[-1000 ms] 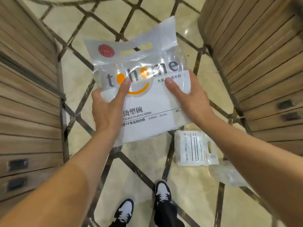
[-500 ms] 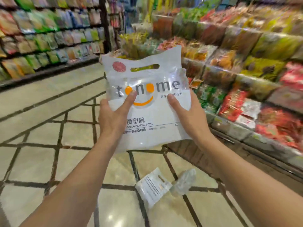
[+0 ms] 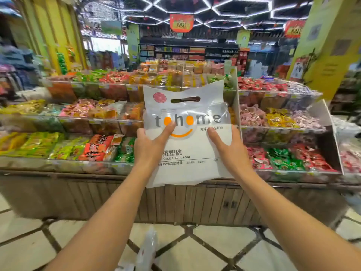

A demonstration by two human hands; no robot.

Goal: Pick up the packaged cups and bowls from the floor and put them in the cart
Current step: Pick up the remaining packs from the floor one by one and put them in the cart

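A white and clear plastic package of bowls [image 3: 187, 137], printed with grey "tohome" lettering, an orange smile and the words "PLASTIC BOWL", is held upright in the air at chest height, its cut-out handle slot at the top. The left hand [image 3: 150, 145] clasps its left edge, thumb pressed on the front over the lettering, and the right hand [image 3: 230, 147] clasps the right side in the same way, thumb on the front panel; both bare forearms reach out from the bottom corners of the view. Directly behind the package stands a long wooden-panelled snack display [image 3: 78, 194] with three stepped tiers of clear bins filled with green, red, orange and yellow wrapped snacks, and it fills the whole space ahead. One further translucent plastic package [image 3: 146, 249] lies on the cream tiled floor [image 3: 195, 255] with dark diagonal lines, low between the two arms and well below the held one; it is blurred and partly cut off by the frame edge. Farther back are darker shelving [image 3: 187, 51], two red hanging signs and a yellow-green pillar [image 3: 328, 47] at the right. No cart shows in view.
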